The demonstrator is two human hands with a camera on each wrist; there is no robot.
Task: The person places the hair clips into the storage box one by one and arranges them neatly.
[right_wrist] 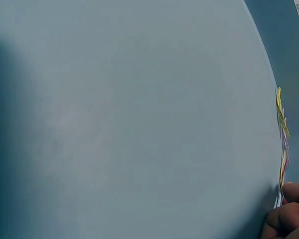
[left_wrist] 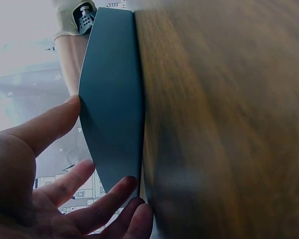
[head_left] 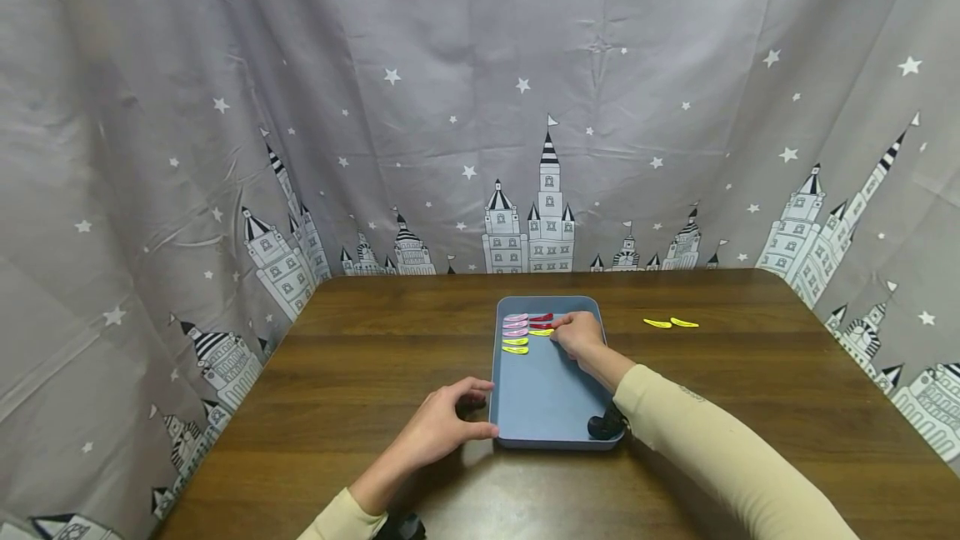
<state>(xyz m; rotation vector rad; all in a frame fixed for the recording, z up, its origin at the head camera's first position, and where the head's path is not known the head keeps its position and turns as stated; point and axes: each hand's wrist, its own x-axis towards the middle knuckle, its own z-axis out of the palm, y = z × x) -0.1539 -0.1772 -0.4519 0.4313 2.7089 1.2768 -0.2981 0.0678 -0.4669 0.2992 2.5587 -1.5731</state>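
A blue-grey rectangular tray lies on the wooden table. Near its far left wall is a column of hair clips: three pink hair clips above two yellow hair clips. Beside them are two red hair clips with a yellow hair clip just below. My right hand reaches over the right wall and pinches this yellow clip's right end; its fingers appear at the lower right of the right wrist view. My left hand is spread beside the tray's near left corner, fingertips touching the wall.
Two more yellow hair clips lie on the table, right of the tray. A grey curtain printed with castles and stars hangs behind the table. The black wrist camera overlaps the tray's near right corner in the head view.
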